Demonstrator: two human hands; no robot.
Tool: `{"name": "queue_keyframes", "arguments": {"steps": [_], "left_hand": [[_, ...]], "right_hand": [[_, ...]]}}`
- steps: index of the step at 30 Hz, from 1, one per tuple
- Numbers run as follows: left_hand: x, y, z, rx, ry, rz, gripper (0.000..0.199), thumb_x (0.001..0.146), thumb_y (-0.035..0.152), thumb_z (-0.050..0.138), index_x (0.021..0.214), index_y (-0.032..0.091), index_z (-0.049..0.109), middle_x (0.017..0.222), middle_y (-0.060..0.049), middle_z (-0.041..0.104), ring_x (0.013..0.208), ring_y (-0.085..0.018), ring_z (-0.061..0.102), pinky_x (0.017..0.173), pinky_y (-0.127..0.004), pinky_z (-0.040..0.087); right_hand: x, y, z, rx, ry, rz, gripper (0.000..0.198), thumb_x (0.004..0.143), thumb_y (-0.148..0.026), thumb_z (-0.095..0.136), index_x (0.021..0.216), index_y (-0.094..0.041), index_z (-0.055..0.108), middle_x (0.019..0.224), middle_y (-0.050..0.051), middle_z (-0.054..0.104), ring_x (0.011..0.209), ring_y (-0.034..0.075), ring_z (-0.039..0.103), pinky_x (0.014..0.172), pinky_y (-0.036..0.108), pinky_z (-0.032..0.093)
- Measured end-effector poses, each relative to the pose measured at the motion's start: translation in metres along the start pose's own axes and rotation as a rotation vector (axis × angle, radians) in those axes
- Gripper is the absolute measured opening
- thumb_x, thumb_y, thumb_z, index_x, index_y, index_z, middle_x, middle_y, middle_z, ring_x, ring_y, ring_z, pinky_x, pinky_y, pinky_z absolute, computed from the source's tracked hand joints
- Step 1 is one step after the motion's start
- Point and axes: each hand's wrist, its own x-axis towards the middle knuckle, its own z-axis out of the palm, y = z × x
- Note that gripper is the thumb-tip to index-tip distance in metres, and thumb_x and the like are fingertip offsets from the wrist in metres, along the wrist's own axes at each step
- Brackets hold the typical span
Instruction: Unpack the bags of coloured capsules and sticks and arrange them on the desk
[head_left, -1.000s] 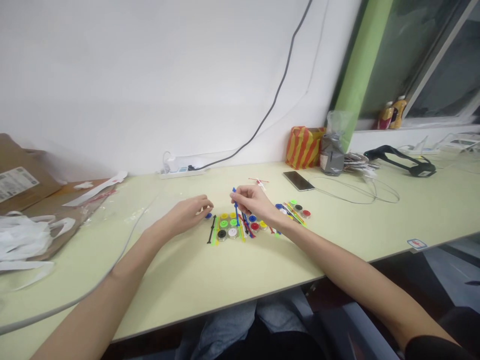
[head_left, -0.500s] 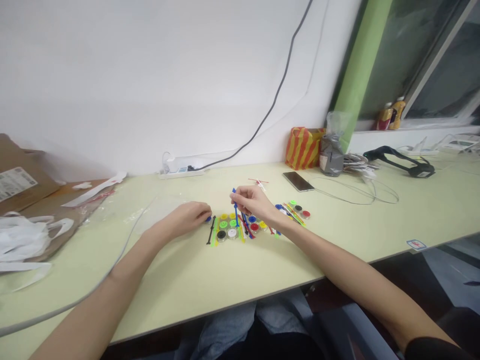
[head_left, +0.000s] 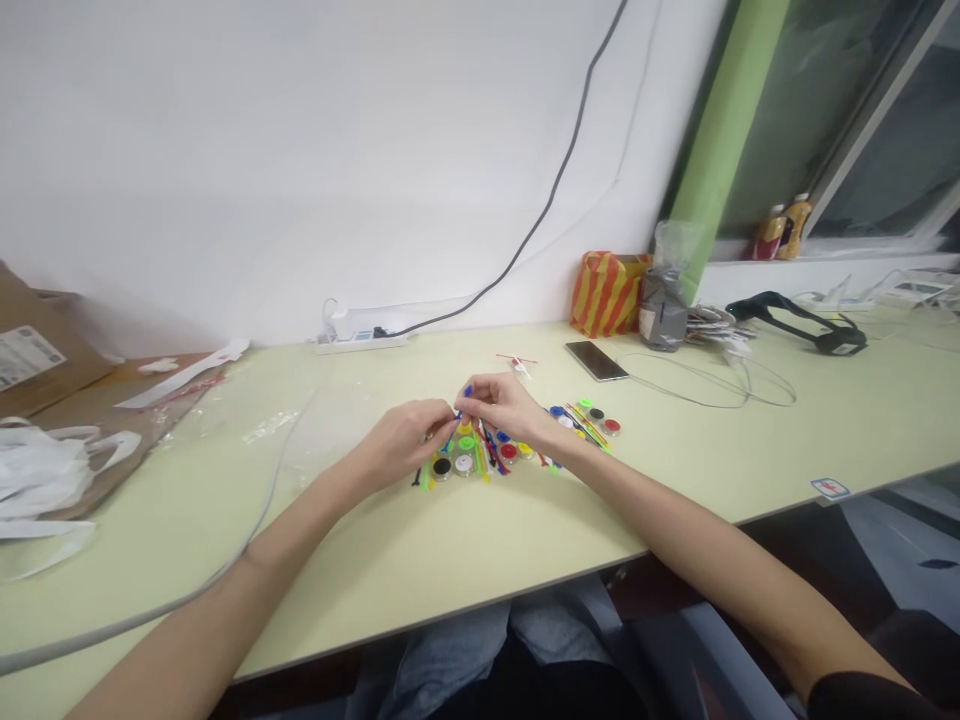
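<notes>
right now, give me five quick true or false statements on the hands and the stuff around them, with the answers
1. The right hand holds a blue stick. True.
2. The two hands are wide apart. False: the left hand has its fingertips close to those of the right.
3. In the nearest row, a black disc lies left of a white disc. True.
4. The phone lies on top of the striped bag. False: the phone lies on the table, in front of the striped bag.
5. The bottles stand beside the phone. False: the bottles stand by the window.
</notes>
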Motion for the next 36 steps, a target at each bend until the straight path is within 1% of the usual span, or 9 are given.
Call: {"name": "queue_keyframes", "arguments": {"steps": [8,11,14,17,21,24,28,32,36], "left_hand": [[-0.001,-0.001,-0.004,-0.154,0.068,-0.051,0.032,0.103,0.039,0.042,0.089,0.02,0.063,0.072,0.002,0.057,0.065,-0.013,0.049,0.063,-0.027,0.038],[-0.001,-0.003,-0.003,-0.116,0.061,-0.049,0.032,0.103,0.039,0.041,0.087,0.02,0.061,0.072,0.002,0.057,0.065,-0.013,0.049,0.063,-0.027,0.038],[-0.001,-0.003,-0.005,0.001,0.041,-0.025,0.034,0.104,0.039,0.037,0.085,0.019,0.058,0.074,0.0,0.056,0.067,-0.015,0.05,0.065,-0.028,0.037],[-0.001,-0.003,-0.009,0.096,-0.001,0.006,0.034,0.104,0.037,0.033,0.086,0.019,0.057,0.079,-0.002,0.058,0.071,-0.016,0.053,0.069,-0.029,0.038],[-0.002,-0.005,-0.018,0.259,-0.09,0.012,0.033,0.104,0.034,0.032,0.081,0.02,0.051,0.074,-0.002,0.058,0.069,-0.018,0.054,0.067,-0.03,0.034],[-0.003,-0.008,-0.023,0.386,-0.179,-0.011,0.03,0.101,0.031,0.036,0.074,0.021,0.045,0.069,-0.002,0.058,0.064,-0.018,0.053,0.062,-0.031,0.029],[-0.006,-0.01,-0.023,0.421,-0.277,-0.076,0.023,0.093,0.024,0.043,0.07,0.021,0.045,0.066,-0.002,0.06,0.057,-0.017,0.051,0.058,-0.031,0.024],[-0.007,-0.01,-0.017,0.451,-0.32,-0.11,0.02,0.086,0.021,0.047,0.066,0.02,0.047,0.061,-0.003,0.06,0.052,-0.016,0.048,0.055,-0.031,0.022],[-0.007,-0.011,-0.011,0.45,-0.347,-0.088,0.019,0.085,0.021,0.046,0.067,0.021,0.048,0.064,-0.004,0.062,0.054,-0.017,0.05,0.055,-0.031,0.022]], "right_hand": [[0.0,-0.003,-0.001,-0.028,-0.001,-0.024,0.027,0.083,-0.042,0.073,0.082,-0.016,0.064,0.069,0.001,0.064,0.061,0.013,0.057,0.055,0.023,0.044],[0.0,0.0,-0.002,-0.056,-0.008,-0.039,0.022,0.085,-0.037,0.071,0.084,-0.016,0.065,0.073,0.002,0.066,0.068,0.014,0.06,0.062,0.025,0.049],[0.001,0.003,-0.002,-0.074,-0.011,-0.041,0.017,0.085,-0.032,0.069,0.084,-0.015,0.064,0.075,0.003,0.066,0.072,0.015,0.063,0.064,0.025,0.051],[0.0,0.003,-0.001,-0.062,-0.012,0.006,0.014,0.086,-0.027,0.067,0.093,-0.016,0.064,0.077,0.003,0.068,0.073,0.016,0.065,0.059,0.024,0.051],[-0.001,0.001,-0.001,-0.004,0.034,0.042,0.025,0.087,-0.024,0.064,0.11,-0.019,0.058,0.078,0.001,0.068,0.07,0.015,0.064,0.053,0.021,0.05],[-0.001,0.0,-0.003,0.009,0.075,0.035,0.022,0.088,-0.023,0.061,0.108,-0.019,0.057,0.077,0.0,0.065,0.065,0.013,0.06,0.049,0.02,0.048],[0.001,-0.002,-0.004,-0.031,0.096,0.04,0.018,0.085,-0.018,0.056,0.103,-0.017,0.059,0.075,0.0,0.064,0.064,0.012,0.06,0.046,0.018,0.044],[0.001,-0.003,-0.004,-0.039,0.08,0.04,0.013,0.083,-0.016,0.055,0.095,-0.016,0.062,0.075,0.0,0.063,0.063,0.012,0.06,0.046,0.018,0.043],[0.002,-0.002,-0.004,-0.032,0.078,0.033,0.011,0.083,-0.015,0.056,0.091,-0.015,0.062,0.074,0.0,0.063,0.063,0.01,0.059,0.05,0.018,0.044]]}}
